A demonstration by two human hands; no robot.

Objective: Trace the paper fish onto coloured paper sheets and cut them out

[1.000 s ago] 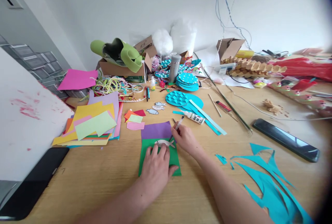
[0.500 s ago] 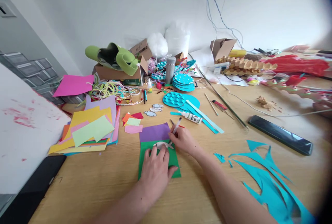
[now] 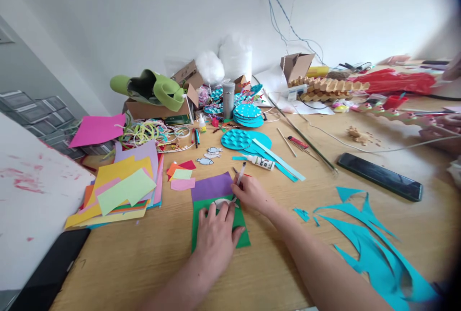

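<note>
My left hand (image 3: 216,234) lies spread over a sheet of green paper (image 3: 242,235), its fingertips pressing on a white paper fish cutout (image 3: 224,203). In my right hand (image 3: 252,193) a pen (image 3: 242,173) is gripped, its lower end beside the fish's tail; the exact tip is hard to make out. Purple paper (image 3: 212,186) extends beyond the green sheet. Small paper pieces (image 3: 181,173) in red, orange, green and pink lie to the left of it. Farther back are other paper fish cutouts (image 3: 205,161).
Coloured paper sheets (image 3: 126,186) are stacked at left. A glue bottle (image 3: 262,162) lies near blue paper discs (image 3: 236,139). At right are a black phone (image 3: 380,176), blue paper scraps (image 3: 374,258) and another person's hand (image 3: 441,133). A long stick (image 3: 300,131) lies behind.
The camera view has turned slightly to the right. My left hand stays on the fish, and the pen in my right hand has shifted slightly along the tail end.
</note>
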